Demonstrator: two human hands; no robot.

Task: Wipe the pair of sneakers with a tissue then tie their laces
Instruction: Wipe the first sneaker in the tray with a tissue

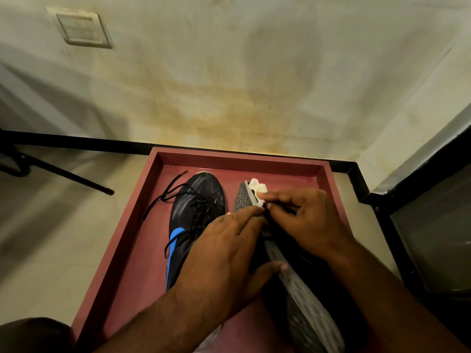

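Two black sneakers lie in a maroon tray (158, 169). The left sneaker (196, 207) stands upright, blue stripe on its side, its black laces (163, 197) loose and trailing over the tray floor. The right sneaker (293, 278) is tipped on its side, grey studded sole (242, 197) facing left. My left hand (229, 253) grips this sneaker around the middle, thumb on the sole. My right hand (303, 220) pinches a crumpled white tissue (258, 191) against the sole's edge near the toe.
The tray sits on a pale tiled floor against a stained wall with a black skirting (76, 143). A black metal leg (76, 177) crosses the floor at left. A dark-framed panel (428, 225) stands at the right. A wall plate (81, 28) is at upper left.
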